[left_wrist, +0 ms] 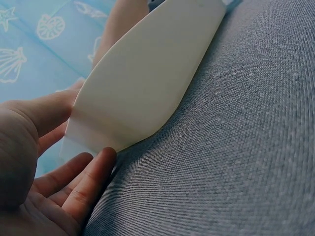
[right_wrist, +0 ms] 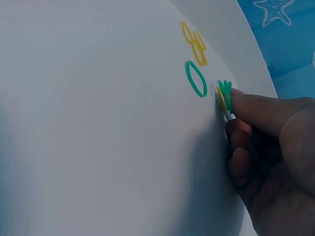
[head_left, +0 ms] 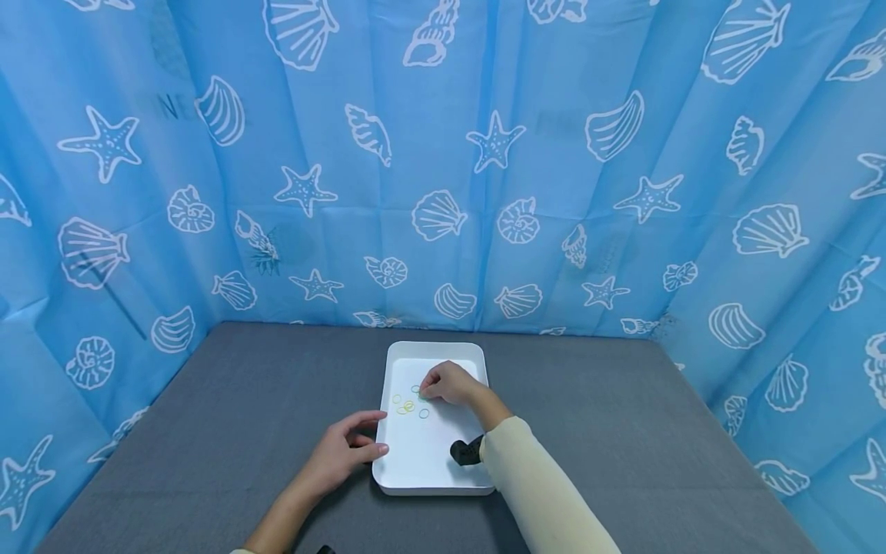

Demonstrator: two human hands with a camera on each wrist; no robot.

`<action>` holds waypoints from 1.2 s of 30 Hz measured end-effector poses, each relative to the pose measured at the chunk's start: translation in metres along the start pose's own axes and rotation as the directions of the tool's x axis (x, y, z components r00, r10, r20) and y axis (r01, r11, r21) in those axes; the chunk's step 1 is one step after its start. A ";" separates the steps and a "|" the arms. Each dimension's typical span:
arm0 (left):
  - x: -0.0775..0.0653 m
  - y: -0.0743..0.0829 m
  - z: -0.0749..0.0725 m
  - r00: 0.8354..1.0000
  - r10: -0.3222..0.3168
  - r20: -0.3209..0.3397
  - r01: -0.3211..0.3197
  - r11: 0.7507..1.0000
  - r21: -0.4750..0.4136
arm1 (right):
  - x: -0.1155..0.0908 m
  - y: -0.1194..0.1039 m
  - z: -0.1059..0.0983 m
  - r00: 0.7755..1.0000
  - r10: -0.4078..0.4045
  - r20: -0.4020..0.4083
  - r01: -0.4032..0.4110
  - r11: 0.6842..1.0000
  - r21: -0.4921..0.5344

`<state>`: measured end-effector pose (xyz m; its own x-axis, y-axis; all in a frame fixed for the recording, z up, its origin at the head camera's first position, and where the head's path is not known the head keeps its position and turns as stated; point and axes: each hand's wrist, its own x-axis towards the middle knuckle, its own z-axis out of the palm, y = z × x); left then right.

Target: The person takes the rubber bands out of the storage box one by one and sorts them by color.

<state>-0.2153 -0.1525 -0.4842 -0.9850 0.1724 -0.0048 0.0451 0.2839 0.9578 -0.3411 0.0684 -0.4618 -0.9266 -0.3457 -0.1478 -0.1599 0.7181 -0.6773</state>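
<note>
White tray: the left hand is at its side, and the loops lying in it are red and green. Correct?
Not red: the right wrist view shows yellow loops and a green loop lying in the white tray. The left hand is at its side.

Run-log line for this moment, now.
left hand: holds white tray | right hand: pinches green rubber band | yellow rubber bands: in tray

From the left wrist camera, the wall of the tray [left_wrist: 142,78] hides its inside, and the left hand [head_left: 337,452] is cut by the edge. The right hand [head_left: 451,383] covers part of the pinched bands [right_wrist: 227,94]; perhaps there are several, but I cannot count them surely.
</note>
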 end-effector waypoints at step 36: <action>0.002 0.000 -0.001 1.000 -0.010 0.010 0.010 1.000 0.013 | -0.006 0.000 -0.005 0.999 -0.044 0.019 0.042 0.994 0.098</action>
<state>-0.2175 -0.1528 -0.4841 -0.9836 0.1793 -0.0169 0.0378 0.2973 0.9540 -0.3372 0.0740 -0.4573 -0.9120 -0.3884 -0.1320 -0.1642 0.6405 -0.7502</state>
